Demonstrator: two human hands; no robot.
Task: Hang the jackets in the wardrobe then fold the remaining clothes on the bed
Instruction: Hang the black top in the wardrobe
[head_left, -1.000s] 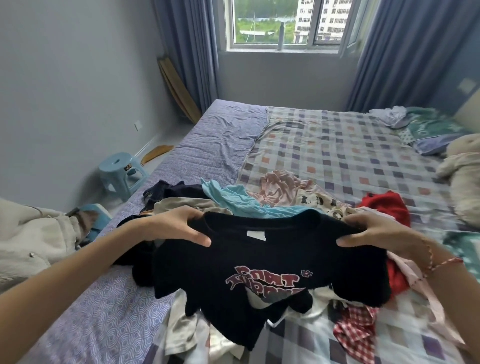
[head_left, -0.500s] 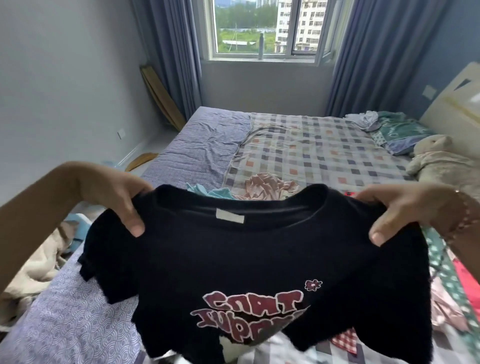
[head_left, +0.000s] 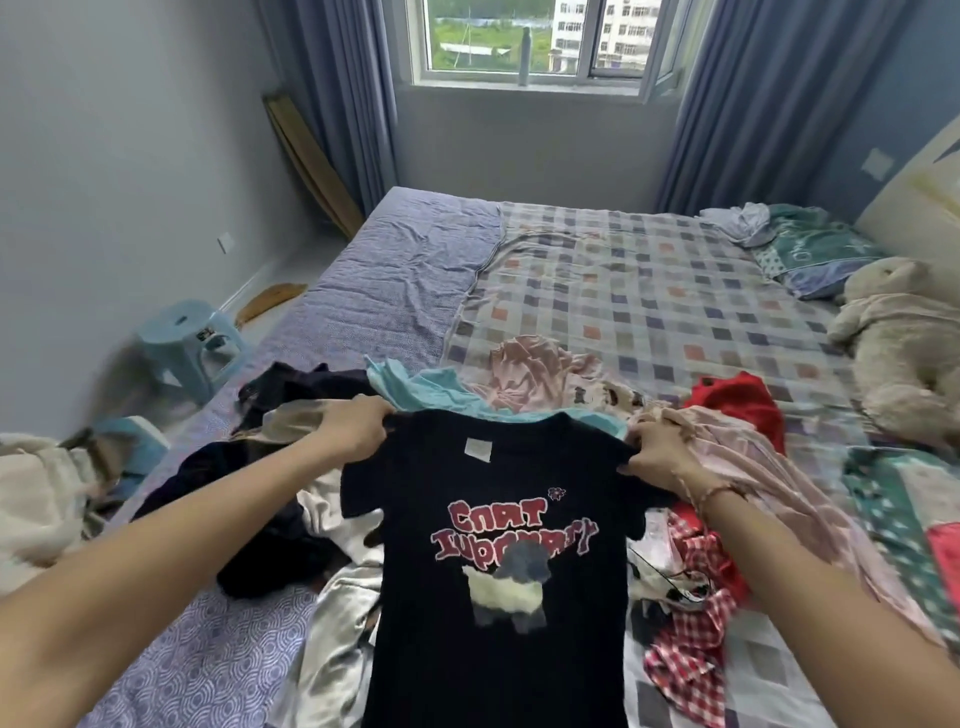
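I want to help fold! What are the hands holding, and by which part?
The black printed T-shirt, gripped at its shoulders: left hand on one, right hand on the other.

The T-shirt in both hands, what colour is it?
The T-shirt is black with red lettering, seen in the head view.

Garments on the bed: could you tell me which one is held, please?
The black T-shirt with red lettering: left hand and right hand pinch its shoulders; the rest lie loose.

Two hands are showing, left hand (head_left: 358, 431) and right hand (head_left: 655, 457); one black T-shirt (head_left: 498, 582), one stool (head_left: 189, 340), one plush toy (head_left: 904, 348) and one pillow (head_left: 818, 254) are sitting in view; two curtains (head_left: 332, 104) are hanging.
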